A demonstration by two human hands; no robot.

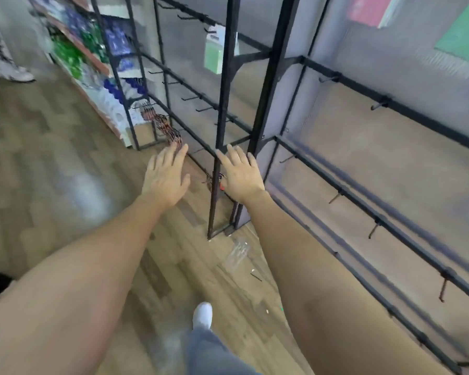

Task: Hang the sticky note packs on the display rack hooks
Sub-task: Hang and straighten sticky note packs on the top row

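beside right hand (240, 177), black rack post (214, 204)

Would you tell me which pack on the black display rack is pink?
The flat pink pack at top right; the green pack beside it and the pale green pack leftward are not.

The black metal display rack (268, 77) runs along the right side and recedes to the upper centre, its rails carrying black hooks (379, 105). A green sticky note pack (214, 54) hangs on an upper hook, partly behind a front post of the rack. Beyond the rack, at upper left, stands a wooden shelf of packaged goods (92, 50). The left hand (165, 180) and right hand (238, 177) lie side by side and apart before the rack's lower rails. On the wood-plank floor (52, 158) below them lie a clear plastic wrapper (236, 255) and, nearer, a white shoe (202, 315).
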